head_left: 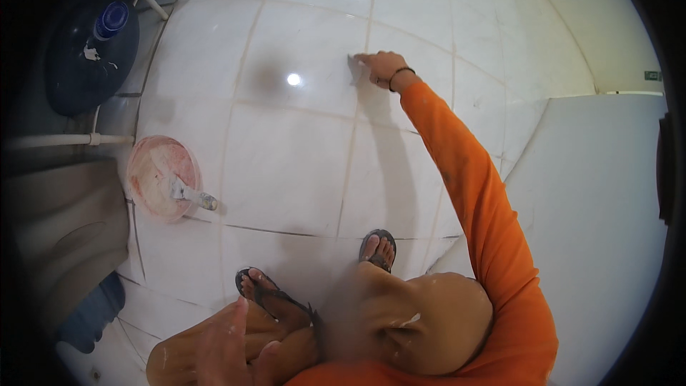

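Observation:
My right hand (pixel 386 68) reaches far forward, down at the white tiled floor (pixel 286 179), its index finger stretched to a grout line between tiles. The other fingers are curled. A small grey patch shows at the fingertips; whether it is a thin flat piece or shadow I cannot make out. Low at the left, my left hand (pixel 225 347) is held over my bent leg, blurred, with fingers straight, thumb apart and nothing seen in it. A pink tub (pixel 161 204) of pale paste stands on the floor to the left, with a smeared putty knife (pixel 191 193) resting in it.
On the far left is a dark rounded seat (pixel 68 82) with a blue-lidded container (pixel 112 20) on it. White pipes (pixel 57 141) and a grey draped cloth (pixel 71 221) stand below. A white panel (pixel 579 243) rises on the right. My sandalled feet are on the tiles.

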Tool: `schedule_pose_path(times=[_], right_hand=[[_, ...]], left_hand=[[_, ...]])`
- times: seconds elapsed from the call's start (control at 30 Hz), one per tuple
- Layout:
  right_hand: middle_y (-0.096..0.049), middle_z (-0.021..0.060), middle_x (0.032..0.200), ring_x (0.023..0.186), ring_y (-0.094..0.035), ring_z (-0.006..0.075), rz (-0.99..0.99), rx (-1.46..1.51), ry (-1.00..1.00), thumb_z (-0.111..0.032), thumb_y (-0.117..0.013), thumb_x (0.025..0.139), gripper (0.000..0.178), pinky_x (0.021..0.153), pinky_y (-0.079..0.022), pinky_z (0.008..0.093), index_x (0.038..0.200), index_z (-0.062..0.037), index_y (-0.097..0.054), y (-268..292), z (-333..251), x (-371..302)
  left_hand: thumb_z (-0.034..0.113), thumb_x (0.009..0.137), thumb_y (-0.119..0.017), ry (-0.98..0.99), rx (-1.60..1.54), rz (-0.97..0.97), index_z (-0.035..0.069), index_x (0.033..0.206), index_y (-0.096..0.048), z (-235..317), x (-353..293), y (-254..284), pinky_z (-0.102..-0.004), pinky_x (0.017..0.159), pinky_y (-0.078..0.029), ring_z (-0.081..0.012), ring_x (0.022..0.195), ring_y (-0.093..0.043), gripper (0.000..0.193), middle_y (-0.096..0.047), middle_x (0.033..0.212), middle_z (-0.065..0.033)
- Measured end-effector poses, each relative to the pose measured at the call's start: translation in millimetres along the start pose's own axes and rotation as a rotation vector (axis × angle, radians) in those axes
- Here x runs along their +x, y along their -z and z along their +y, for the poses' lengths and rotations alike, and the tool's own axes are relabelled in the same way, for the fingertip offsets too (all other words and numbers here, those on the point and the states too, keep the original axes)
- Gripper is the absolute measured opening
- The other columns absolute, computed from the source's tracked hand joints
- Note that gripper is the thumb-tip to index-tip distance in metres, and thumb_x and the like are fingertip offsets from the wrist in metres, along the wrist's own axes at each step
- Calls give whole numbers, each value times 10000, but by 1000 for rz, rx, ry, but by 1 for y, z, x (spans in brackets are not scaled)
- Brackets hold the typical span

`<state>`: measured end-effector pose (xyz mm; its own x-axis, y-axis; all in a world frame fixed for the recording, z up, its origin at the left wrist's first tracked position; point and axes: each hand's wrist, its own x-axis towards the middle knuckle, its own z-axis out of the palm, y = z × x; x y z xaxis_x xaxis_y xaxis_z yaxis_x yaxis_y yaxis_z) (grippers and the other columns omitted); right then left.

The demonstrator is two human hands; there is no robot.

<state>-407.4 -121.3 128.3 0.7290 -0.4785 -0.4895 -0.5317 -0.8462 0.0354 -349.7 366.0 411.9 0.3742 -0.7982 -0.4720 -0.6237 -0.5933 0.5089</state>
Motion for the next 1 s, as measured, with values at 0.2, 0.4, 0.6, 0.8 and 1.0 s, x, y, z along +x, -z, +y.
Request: schedule_pose_path(times=[0.2, 0.4, 0.6, 0.8, 1.0], right_hand=[[-704, 117, 1176, 969, -708, 331, 94, 93, 215, -163, -554, 899, 563, 797, -564, 442, 1450, -275, -518, -79, -62, -105], [-648, 130, 1241, 1076, -657, 373, 97, 61, 329, -144, -569, 914, 500, 965, -483, 511, 1411, -188, -533, -139, -121, -217], [-733, 128, 1097, 983, -705, 315, -134, 285, 201, -47, -556, 823, 618, 834, -568, 449, 1389, -287, -613, -77, -81, -208], [-733, 158, 1081, 927, -713, 353, -21, 363, -230, -16, -539, 782, 656, 807, -578, 471, 1407, -210, -591, -68, 20, -169], [-646, 180, 1239, 1039, -667, 380, 253, 139, -122, -123, -603, 864, 698, 832, -551, 502, 1522, -87, -373, -144, 31, -159]], left_hand=[[253, 969, -633, -8, 1, -3, -38, 1424, -494, -2, -10, -2, -442, 999, -474, -380, 1124, -623, 557, -636, 1264, -239], [243, 961, -643, -53, -21, 26, -46, 1423, -492, -7, -18, -6, -449, 994, -472, -383, 1110, -624, 565, -638, 1251, -245], [220, 943, -642, -71, 41, 170, -25, 1440, -492, -11, -33, -21, -449, 966, -474, -386, 1076, -635, 574, -654, 1222, -232], [289, 1011, -553, -15, 98, 114, 5, 1445, -493, -13, -45, -15, -401, 1019, -480, -356, 1199, -613, 522, -623, 1329, -208], [308, 1048, -509, 138, 15, 49, 3, 1451, -482, -11, -41, -11, -395, 1070, -466, -366, 1278, -575, 505, -578, 1413, -209]])
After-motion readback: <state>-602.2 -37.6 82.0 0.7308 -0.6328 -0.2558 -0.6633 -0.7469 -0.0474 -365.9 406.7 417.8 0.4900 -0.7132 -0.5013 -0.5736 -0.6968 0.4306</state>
